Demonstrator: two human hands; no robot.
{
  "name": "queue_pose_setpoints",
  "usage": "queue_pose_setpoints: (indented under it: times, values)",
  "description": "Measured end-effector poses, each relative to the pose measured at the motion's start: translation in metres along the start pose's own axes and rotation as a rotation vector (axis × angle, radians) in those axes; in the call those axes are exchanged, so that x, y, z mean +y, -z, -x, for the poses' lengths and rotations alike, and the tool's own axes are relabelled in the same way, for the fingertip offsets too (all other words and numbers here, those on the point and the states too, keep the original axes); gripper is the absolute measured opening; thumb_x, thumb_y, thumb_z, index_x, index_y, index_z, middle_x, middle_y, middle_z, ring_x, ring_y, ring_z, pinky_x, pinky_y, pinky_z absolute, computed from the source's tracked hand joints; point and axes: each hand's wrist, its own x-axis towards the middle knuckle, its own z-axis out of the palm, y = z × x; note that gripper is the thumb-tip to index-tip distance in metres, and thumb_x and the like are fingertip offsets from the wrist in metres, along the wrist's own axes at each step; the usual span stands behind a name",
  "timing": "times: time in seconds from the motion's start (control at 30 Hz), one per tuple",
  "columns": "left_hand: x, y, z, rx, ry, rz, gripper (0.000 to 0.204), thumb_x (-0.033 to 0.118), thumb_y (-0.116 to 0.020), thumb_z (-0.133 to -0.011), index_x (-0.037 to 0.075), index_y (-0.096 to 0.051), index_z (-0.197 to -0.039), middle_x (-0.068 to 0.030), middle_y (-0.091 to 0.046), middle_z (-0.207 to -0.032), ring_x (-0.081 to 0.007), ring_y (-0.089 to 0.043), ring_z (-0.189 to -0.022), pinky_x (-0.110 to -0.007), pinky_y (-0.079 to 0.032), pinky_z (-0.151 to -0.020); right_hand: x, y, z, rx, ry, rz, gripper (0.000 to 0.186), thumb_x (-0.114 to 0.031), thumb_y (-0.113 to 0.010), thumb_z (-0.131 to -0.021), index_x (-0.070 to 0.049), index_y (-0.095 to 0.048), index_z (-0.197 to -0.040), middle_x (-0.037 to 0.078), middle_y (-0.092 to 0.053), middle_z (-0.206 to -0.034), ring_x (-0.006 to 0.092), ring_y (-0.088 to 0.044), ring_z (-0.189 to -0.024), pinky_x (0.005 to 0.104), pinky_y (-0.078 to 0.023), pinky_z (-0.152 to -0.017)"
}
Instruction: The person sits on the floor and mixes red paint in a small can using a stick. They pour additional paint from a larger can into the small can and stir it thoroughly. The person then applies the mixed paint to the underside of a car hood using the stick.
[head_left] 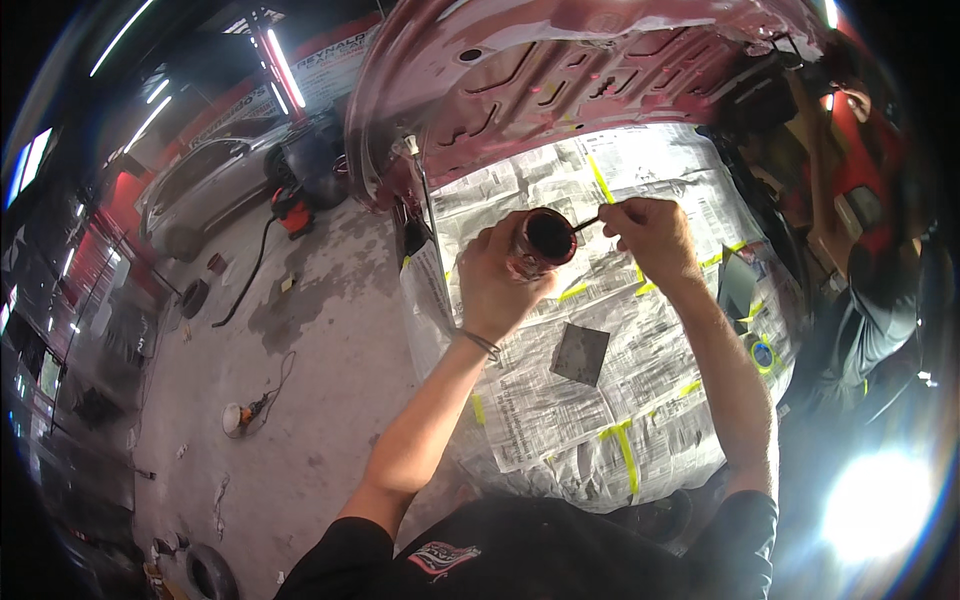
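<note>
Head view, wearer's two hands (pixel 490 285) (pixel 655 243), one container (pixel 527 262)

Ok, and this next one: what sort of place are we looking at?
Most likely an auto body or paint shop: a raised reddish car panel stands over newspaper sheets held with yellow tape, and a grey car is parked on the stained floor.

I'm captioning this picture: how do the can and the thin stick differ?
The can is wide and round with an open top; the stick is thin and straight. The left hand wraps around the can, while the right hand pinches the stick. Both are held above newspaper.
</note>
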Motion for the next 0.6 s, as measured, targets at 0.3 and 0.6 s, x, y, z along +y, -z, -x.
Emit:
queue_pose_setpoints:
  times: [0.3,0.6]
  values:
    - [0.012,0.012,-0.005,0.103,-0.075,-0.012,0.076,0.017,-0.093,-0.068,0.014,-0.065,-0.139,-0.0133,-0.071,-0.121,-0.0371,-0.068,-0.111,-0.05,-0.053,-0.1,-0.031,0.044,0.007,0.081,0.119,-0.126,0.029,-0.027,-0.075,-0.1,0.002,-0.082,-0.105,0.004,-0.078,-0.083,0.0085,-0.067,-0.073,0.0279,-0.055,-0.071]
    - [0.018,0.004,-0.005,-0.067,-0.101,-0.035,0.074,0.023,-0.094,-0.071,0.014,-0.066,-0.139,-0.0111,-0.073,-0.12,-0.0339,-0.069,-0.109,-0.049,-0.053,-0.097,-0.042,0.068,0.019,0.085,0.477,0.108,0.021,-0.022,-0.082,-0.099,-0.005,-0.083,-0.111,0.009,-0.083,-0.1,0.0153,-0.076,-0.089,0.0325,-0.058,-0.082]
